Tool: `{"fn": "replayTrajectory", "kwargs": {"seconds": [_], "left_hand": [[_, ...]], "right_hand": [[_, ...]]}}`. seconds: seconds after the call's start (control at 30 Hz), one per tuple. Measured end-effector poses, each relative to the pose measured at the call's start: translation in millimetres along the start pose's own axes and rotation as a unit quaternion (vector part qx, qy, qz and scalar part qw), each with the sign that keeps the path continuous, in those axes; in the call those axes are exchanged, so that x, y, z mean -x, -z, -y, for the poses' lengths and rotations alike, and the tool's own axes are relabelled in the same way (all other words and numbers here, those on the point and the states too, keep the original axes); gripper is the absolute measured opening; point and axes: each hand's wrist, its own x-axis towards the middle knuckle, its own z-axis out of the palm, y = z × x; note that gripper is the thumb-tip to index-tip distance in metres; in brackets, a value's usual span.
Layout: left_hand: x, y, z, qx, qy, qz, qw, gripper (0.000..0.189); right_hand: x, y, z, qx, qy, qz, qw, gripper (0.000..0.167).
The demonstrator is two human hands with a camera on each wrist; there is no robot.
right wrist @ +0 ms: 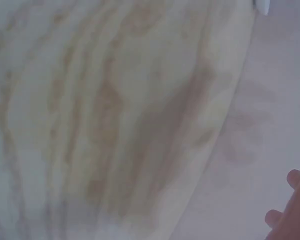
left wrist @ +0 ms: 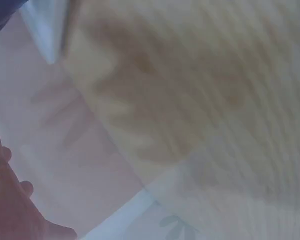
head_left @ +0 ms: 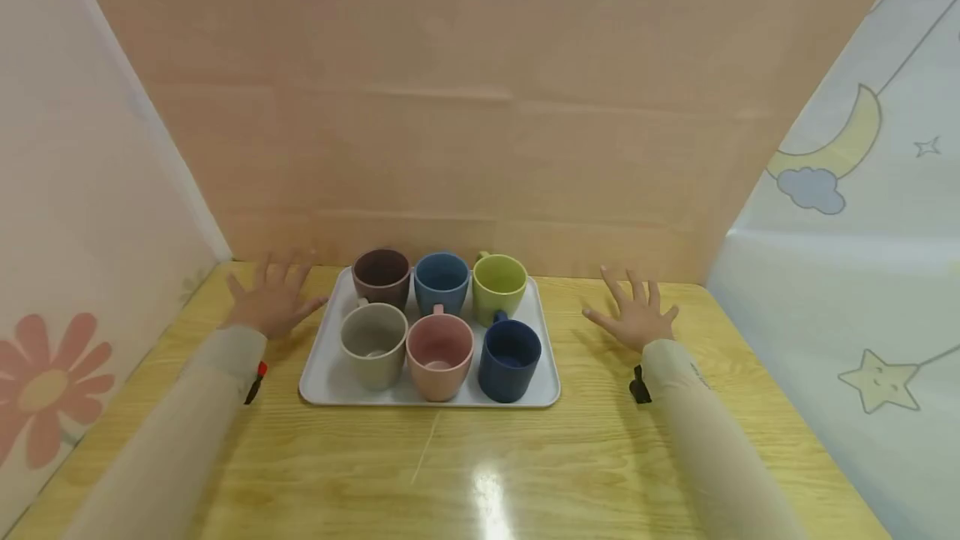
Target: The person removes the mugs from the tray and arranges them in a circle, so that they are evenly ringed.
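Note:
Two rows of mugs stand upright on a white tray (head_left: pixel 318 382) in the head view. The back row holds a dark brown mug (head_left: pixel 381 283), a blue mug (head_left: pixel 441 286) and a lime green mug (head_left: pixel 498 290). In front are a beige mug (head_left: pixel 375 348), a pink mug (head_left: pixel 440 361) and a navy mug (head_left: pixel 510 363). My left hand (head_left: pixel 270 300), fingers spread, hovers left of the tray, its thumb near the tray's edge. To the right, my right hand (head_left: pixel 633 317) is spread over the table, apart from the tray. Both hands hold nothing.
A light wood table (head_left: pixel 375 473) fills the space, with a plain peach-brown wall (head_left: pixel 480 148) behind it. Patterned panels stand close on both sides: one with a red flower (head_left: pixel 56 390), the other with a moon (head_left: pixel 847 140) and star (head_left: pixel 879 382).

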Motion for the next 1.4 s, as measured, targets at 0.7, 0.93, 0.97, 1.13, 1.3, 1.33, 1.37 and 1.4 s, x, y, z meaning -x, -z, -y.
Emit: {"fn": "replayTrajectory", "kwargs": {"seconds": [0.7,0.93,0.97,1.13,1.3,1.33,1.37,1.4], "left_hand": [[62.6,8.0,-32.8,0.344,0.014,-0.21,0.9153,0.055],[68.9,-15.3,-32.4,0.388,0.038,-0.169,0.9053,0.05],[68.7,-17.9,-31.9,0.39,0.038,-0.15,0.9078,0.051],[68.1,-25.3,-30.4,0.379,0.051,-0.044,0.9229,0.058],[69.0,-27.8,-27.9,0.388,0.063,0.008,0.9197,0.063],[69.4,-28.1,-27.0,0.396,0.066,0.018,0.9158,0.065],[69.9,-28.6,-25.9,0.402,0.068,0.026,0.9127,0.066],[70.2,-29.4,-24.6,0.409,0.068,0.033,0.9094,0.066]], "right_hand": [[48.9,-3.1,89.5,-0.357,0.175,0.01,0.9174,0.051],[55.7,-13.0,97.1,-0.438,0.22,0.111,0.8644,0.065],[56.1,-15.5,97.7,-0.441,0.222,0.119,0.8612,0.068],[56.1,-25.8,106.2,-0.442,0.209,0.153,0.8588,0.078],[54.9,-34.4,112.5,-0.45,0.203,0.158,0.8551,0.084],[55.2,-35.9,112.9,-0.45,0.202,0.155,0.856,0.085],[55.8,-37.1,112.9,-0.45,0.2,0.153,0.8567,0.085],[56.6,-38.2,112.8,-0.45,0.196,0.151,0.8578,0.086]]}}
